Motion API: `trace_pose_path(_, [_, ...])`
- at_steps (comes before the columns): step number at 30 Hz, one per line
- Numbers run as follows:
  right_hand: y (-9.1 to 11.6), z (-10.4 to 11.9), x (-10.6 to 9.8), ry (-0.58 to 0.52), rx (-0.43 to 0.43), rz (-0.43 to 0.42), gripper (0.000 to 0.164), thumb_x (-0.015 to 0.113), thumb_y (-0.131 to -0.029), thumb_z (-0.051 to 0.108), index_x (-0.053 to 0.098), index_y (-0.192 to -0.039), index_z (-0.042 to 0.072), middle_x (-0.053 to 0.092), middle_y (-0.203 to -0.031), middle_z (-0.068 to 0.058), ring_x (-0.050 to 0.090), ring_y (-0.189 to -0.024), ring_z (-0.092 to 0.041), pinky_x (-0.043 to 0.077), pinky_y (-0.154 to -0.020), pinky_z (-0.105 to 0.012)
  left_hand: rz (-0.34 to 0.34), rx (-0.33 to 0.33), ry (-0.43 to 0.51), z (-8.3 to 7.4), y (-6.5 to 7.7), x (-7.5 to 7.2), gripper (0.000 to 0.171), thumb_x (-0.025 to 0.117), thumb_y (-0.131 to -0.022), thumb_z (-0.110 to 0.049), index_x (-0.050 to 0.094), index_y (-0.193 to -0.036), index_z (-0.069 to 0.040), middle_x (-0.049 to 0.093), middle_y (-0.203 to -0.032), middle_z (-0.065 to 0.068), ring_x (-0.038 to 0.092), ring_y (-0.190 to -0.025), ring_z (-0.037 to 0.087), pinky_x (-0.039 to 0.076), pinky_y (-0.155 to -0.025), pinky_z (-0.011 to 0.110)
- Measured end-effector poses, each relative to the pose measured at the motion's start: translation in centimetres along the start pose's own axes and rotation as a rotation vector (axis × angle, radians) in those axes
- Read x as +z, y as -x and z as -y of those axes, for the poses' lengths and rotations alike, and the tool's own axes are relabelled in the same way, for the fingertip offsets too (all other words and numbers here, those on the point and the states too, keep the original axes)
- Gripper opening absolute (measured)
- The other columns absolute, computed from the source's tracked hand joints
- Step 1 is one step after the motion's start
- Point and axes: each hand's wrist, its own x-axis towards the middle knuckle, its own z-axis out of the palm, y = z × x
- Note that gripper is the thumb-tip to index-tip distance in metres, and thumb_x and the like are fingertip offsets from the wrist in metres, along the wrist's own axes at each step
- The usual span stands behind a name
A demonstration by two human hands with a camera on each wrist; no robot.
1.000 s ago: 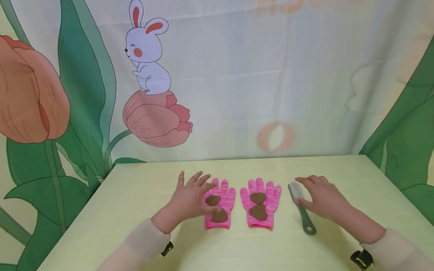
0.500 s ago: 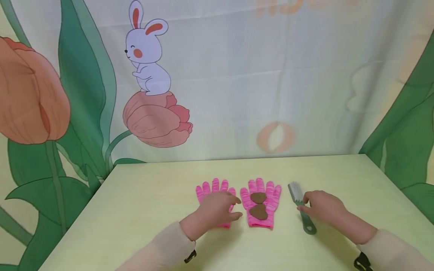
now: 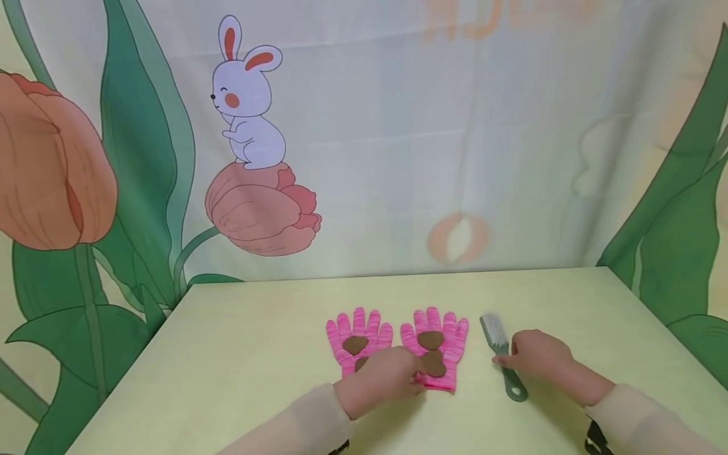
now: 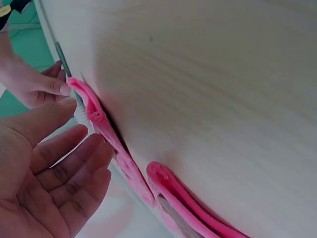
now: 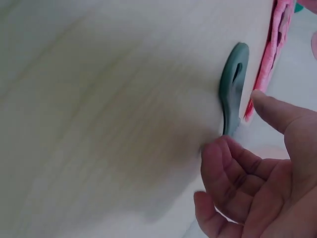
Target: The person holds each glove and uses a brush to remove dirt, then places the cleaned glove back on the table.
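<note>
Two pink knit gloves with brown patches lie side by side on the table, fingers pointing away. My left hand (image 3: pixel 382 377) covers the cuff of the left glove (image 3: pixel 372 332), its fingertips at the lower left corner of the right glove (image 3: pixel 452 351). In the left wrist view its thumb and curved fingers stand apart with nothing between them. To the right lies a brush (image 3: pixel 497 338) with a dark green handle and pale bristles. My right hand (image 3: pixel 540 355) is beside it, thumb over the handle in the head view; the right wrist view shows thumb and fingers spread apart near the handle (image 5: pixel 231 89).
The pale yellow table (image 3: pixel 256 354) reaches back to a hanging cloth (image 3: pixel 364 158) printed with a rabbit and tulips. A black strap (image 3: pixel 596 436) sits at the right wrist.
My left hand has moved right, from over the left glove to the near corner of the right one. My right hand has come lower beside the brush handle. Gloves and brush keep their places.
</note>
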Motion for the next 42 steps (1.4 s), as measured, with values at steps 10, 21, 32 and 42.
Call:
trace_pose_path(10, [-0.5, 0.2, 0.4, -0.129, 0.035, 0.028, 0.032, 0.076, -0.088, 0.025, 0.058, -0.069, 0.007, 0.051, -0.055, 0.003, 0.049, -0.05, -0.01, 0.037, -0.05, -0.021, 0.032, -0.014, -0.052, -0.2, -0.6, 1.0, 0.007, 0.075, -0.092, -0.016, 0.077, -0.086, -0.017, 0.064, -0.071, -0.009, 0.046, -0.063, 0.005, 0.046, -0.067, 0.016])
trace_pose_path(21, [-0.9, 0.8, 0.3, -0.089, 0.108, 0.009, 0.033, 0.074, -0.085, 0.029, 0.054, -0.072, 0.006, 0.052, -0.06, -0.001, 0.051, -0.048, -0.011, 0.038, -0.047, -0.022, -0.028, 0.028, -0.162, -0.7, -0.8, 0.6, 0.017, 0.072, -0.09, -0.009, 0.07, -0.074, -0.016, 0.067, -0.07, -0.005, 0.045, -0.058, 0.008, 0.041, -0.058, 0.016])
trace_pose_path(32, [-1.3, 0.7, -0.1, -0.05, 0.13, 0.029, 0.036, 0.075, -0.085, 0.034, 0.055, -0.077, 0.005, 0.057, -0.066, -0.004, 0.056, -0.052, -0.013, 0.037, -0.049, -0.023, -0.022, 0.004, -0.117, -0.5, -0.6, 0.8, 0.023, 0.072, -0.091, -0.01, 0.066, -0.07, -0.016, 0.055, -0.064, -0.007, 0.041, -0.058, 0.007, 0.038, -0.059, 0.016])
trace_pose_path(42, [-2.1, 0.6, -0.1, -0.168, 0.106, 0.085, 0.029, 0.077, -0.088, 0.023, 0.061, -0.075, 0.003, 0.057, -0.065, -0.002, 0.053, -0.059, -0.012, 0.04, -0.053, -0.021, -0.003, 0.022, -0.012, 0.1, -0.2, 0.8, 0.032, 0.067, -0.094, -0.006, 0.058, -0.064, -0.016, 0.047, -0.062, -0.008, 0.039, -0.06, 0.005, 0.036, -0.061, 0.014])
